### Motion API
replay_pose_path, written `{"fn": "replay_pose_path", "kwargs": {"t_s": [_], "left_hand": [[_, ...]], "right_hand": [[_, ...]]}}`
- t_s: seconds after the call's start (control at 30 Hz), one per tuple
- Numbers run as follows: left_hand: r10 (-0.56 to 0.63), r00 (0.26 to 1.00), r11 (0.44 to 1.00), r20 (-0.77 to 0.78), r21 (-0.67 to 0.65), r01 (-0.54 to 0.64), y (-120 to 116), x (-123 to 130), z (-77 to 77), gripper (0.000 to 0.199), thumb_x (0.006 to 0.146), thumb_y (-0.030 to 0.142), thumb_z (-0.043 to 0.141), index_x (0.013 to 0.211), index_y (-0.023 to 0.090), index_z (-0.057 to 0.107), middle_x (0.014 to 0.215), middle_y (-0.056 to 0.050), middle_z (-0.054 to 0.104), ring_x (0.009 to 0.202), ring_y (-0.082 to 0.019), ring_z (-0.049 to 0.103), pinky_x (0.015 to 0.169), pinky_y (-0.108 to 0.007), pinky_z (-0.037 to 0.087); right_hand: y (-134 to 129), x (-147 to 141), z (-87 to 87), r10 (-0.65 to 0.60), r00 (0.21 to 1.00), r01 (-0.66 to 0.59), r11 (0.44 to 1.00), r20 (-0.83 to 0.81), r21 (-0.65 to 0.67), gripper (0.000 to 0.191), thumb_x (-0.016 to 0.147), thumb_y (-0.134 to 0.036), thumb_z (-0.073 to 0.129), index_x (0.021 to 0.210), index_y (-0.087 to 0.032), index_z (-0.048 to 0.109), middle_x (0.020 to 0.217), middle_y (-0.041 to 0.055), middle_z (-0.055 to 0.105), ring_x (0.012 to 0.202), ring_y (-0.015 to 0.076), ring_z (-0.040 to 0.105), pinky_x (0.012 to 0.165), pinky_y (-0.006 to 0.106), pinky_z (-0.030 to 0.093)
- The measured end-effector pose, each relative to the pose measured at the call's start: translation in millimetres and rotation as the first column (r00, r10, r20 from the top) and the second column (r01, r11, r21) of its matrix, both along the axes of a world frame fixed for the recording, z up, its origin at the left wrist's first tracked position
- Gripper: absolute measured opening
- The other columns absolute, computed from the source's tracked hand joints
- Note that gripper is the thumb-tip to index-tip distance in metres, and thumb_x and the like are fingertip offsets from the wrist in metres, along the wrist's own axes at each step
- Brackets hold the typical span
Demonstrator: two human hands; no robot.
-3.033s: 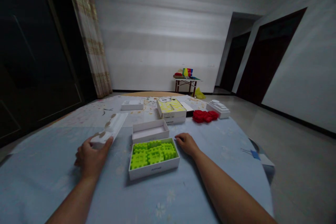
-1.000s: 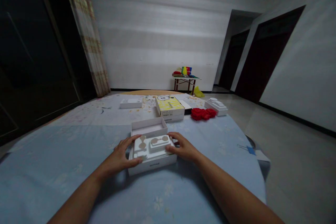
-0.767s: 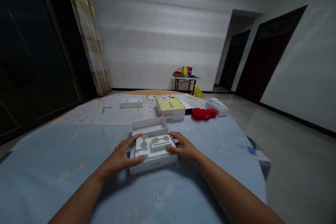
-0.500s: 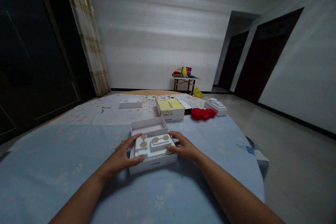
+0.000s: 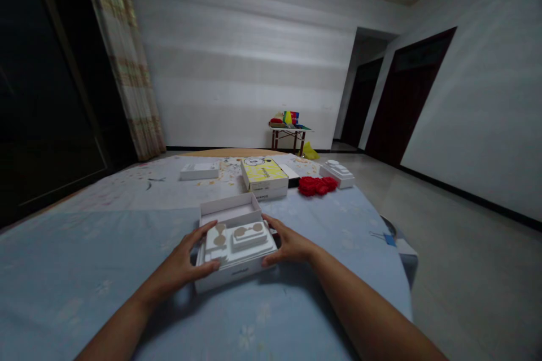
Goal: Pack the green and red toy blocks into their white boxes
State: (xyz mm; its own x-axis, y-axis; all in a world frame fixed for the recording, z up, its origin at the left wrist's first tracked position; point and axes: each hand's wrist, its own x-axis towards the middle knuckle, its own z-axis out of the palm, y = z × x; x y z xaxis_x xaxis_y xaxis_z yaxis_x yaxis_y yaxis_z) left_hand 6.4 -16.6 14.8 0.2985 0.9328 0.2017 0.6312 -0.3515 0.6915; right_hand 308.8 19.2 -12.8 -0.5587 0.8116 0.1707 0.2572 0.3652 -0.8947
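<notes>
A white moulded insert (image 5: 241, 243) with tan shapes on its raised parts sits in the top of a white box (image 5: 237, 274) on the blue cloth. My left hand (image 5: 188, 256) grips the insert's left side, thumb on the front left corner and fingers along the back left edge. On the right side my right hand (image 5: 288, 241) holds the insert between thumb and fingers; some fingertips are hidden behind it. Just behind lies an open, shallow white box part (image 5: 231, 208), its inside facing up.
A yellow and white box (image 5: 265, 176) stands behind, with red fabric flowers (image 5: 317, 185) to its right. Farther right is a white moulded piece (image 5: 337, 174); a flat white box (image 5: 199, 171) lies back left. A blue clip (image 5: 389, 240) sits at the table's right edge.
The whole view has shifted, so the table things appear a little farther left. Both hands keep their places at the insert's sides; my right thumb sits lower, nearer its front right corner.
</notes>
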Motion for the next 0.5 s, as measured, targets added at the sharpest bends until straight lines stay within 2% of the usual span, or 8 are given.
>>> {"fn": "replay_pose_path", "kwargs": {"t_s": [0.23, 0.4, 0.5], "left_hand": [[0.055, 0.998, 0.998, -0.029, 0.04, -0.054, 1, -3, -0.6, 0.088, 0.064, 0.051, 0.068, 0.14, 0.024, 0.032, 0.139, -0.011, 0.046, 0.125, -0.029, 0.045, 0.104, -0.042, 0.036], [0.059, 0.998, 0.997, -0.009, 0.041, -0.059, 4, -4, -4.2, 0.089, 0.064, 0.052, 0.068, 0.141, 0.025, 0.031, 0.14, -0.011, 0.045, 0.126, -0.03, 0.044, 0.104, -0.043, 0.035], [0.061, 0.998, 0.997, -0.023, 0.041, -0.06, 6, -6, -6.3, 0.089, 0.065, 0.052, 0.067, 0.141, 0.026, 0.029, 0.142, -0.01, 0.042, 0.127, -0.029, 0.042, 0.106, -0.043, 0.033]], "right_hand": [[0, 0, 7.7, 0.018, 0.996, -0.027, 0.996, 0.093, 0.09, 0.123, 0.044, -0.043, 0.085, 0.144, -0.03, 0.016, 0.151, 0.0084, 0.015, 0.137, 0.0275, 0.019, 0.11, 0.042, 0.025], [-2, -2, 16.1, 0.046, 0.987, -0.067, 0.989, 0.153, 0.135, 0.113, 0.046, -0.045, 0.084, 0.142, -0.027, 0.027, 0.146, 0.0091, 0.026, 0.135, 0.0254, 0.024, 0.11, 0.038, 0.025], [-2, 0, 19.4, 0.042, 0.983, -0.069, 0.987, 0.181, 0.144, 0.114, 0.045, -0.045, 0.085, 0.142, -0.028, 0.027, 0.143, 0.0086, 0.029, 0.133, 0.025, 0.028, 0.11, 0.038, 0.026]]}}
